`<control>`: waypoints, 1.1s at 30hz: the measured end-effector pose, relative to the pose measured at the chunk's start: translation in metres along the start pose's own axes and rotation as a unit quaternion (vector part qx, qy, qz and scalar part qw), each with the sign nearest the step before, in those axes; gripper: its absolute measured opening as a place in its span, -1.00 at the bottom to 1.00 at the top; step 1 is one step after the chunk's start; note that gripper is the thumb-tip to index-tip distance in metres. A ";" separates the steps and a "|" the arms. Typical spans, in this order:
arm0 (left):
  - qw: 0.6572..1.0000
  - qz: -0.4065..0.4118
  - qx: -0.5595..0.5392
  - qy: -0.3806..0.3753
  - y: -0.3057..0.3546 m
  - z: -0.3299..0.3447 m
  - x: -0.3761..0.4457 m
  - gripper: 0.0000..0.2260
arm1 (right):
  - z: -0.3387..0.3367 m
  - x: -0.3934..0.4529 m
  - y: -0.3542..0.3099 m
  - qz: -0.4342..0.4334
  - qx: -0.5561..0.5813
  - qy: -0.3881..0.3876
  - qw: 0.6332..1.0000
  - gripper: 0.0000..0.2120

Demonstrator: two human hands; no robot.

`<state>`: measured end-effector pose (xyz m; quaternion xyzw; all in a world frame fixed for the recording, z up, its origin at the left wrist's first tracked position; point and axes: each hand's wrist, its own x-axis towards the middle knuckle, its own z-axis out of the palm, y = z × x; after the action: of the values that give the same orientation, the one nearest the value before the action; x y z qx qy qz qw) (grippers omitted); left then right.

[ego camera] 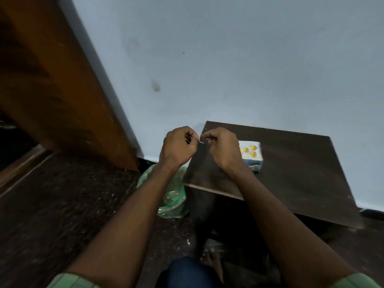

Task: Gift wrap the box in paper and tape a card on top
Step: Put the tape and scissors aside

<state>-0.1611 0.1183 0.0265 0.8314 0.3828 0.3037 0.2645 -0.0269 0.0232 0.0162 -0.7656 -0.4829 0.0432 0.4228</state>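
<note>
One small box (251, 155) lies on the dark wooden board (291, 173), toward its far-left part, near the pale blue wall (228, 59). Its top face is white to light blue and printed with three yellow round shapes; its near side is a darker blue with a blurred mark that cannot be read. It shows no wrapping paper on it, and its left portion is hidden behind the right hand (223, 149).

Both hands are raised in front of the box, backs toward the camera, fingers curled inward. The left hand (178, 148) and the right hand face each other, nearly touching at the fingertips, and each pinches an end of a thin, pale, shiny strip (200, 140) that spans the small gap between them; it looks like a piece of clear tape, though it is too small to tell for certain. Both forearms reach up from the bottom of the view, with green sleeve edges at the lower corners.

A crumpled green plastic bag (172, 196) sits on the dark speckled floor (72, 204) beside the board's left edge, under the left forearm. A brown wooden door (52, 84) stands at the left.
</note>
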 end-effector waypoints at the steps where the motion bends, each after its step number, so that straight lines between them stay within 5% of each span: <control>1: 1.000 -0.018 0.004 0.001 -0.011 -0.006 -0.003 -0.93 | 0.012 -0.002 -0.008 -0.005 -0.011 -0.019 1.000 -0.64; 15: 0.965 -0.244 0.079 0.050 -0.161 -0.038 -0.024 -0.91 | 0.171 0.020 -0.054 -0.042 -0.110 -0.208 0.971 -0.58; 25: 0.946 -0.284 0.155 0.024 -0.200 -0.020 -0.021 -0.96 | 0.200 0.034 -0.048 -0.026 -0.135 -0.245 0.960 -0.64; 33: 0.960 -0.234 0.155 -0.019 -0.178 -0.018 -0.029 -0.85 | 0.177 0.037 -0.049 -0.032 -0.151 -0.270 0.950 -0.62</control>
<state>-0.2738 0.2000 -0.0902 0.7551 0.6038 0.1547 0.2032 -0.1255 0.1678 -0.0504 -0.7644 -0.6042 0.1616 0.1567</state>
